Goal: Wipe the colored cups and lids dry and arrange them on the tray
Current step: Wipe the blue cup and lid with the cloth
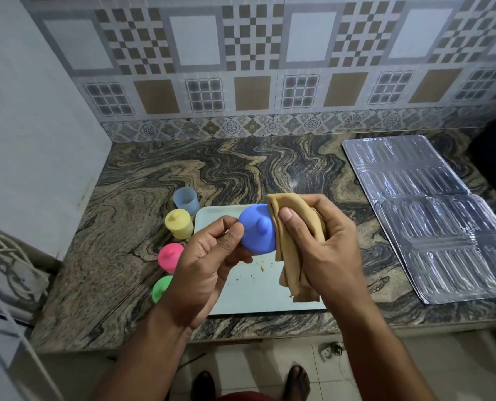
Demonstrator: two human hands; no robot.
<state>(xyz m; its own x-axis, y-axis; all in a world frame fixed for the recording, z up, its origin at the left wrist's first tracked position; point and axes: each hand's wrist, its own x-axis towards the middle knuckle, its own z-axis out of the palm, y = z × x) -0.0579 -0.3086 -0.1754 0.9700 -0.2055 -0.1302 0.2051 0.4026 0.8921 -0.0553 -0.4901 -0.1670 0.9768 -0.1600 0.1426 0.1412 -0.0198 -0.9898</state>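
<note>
My left hand pinches a blue lid with a knob, held above the white tray. My right hand grips a folded tan cloth and presses it against the lid's right edge. Left of the tray, on the counter, stand a translucent blue cup without a lid, a yellow lidded cup, a pink lidded cup and a green lidded cup, the last partly hidden by my left wrist.
The tray bears a few crumbs and sits near the marbled counter's front edge. A shiny foil sheet lies at the right. A white wall and a wire rack bound the left side. My feet show on the floor below.
</note>
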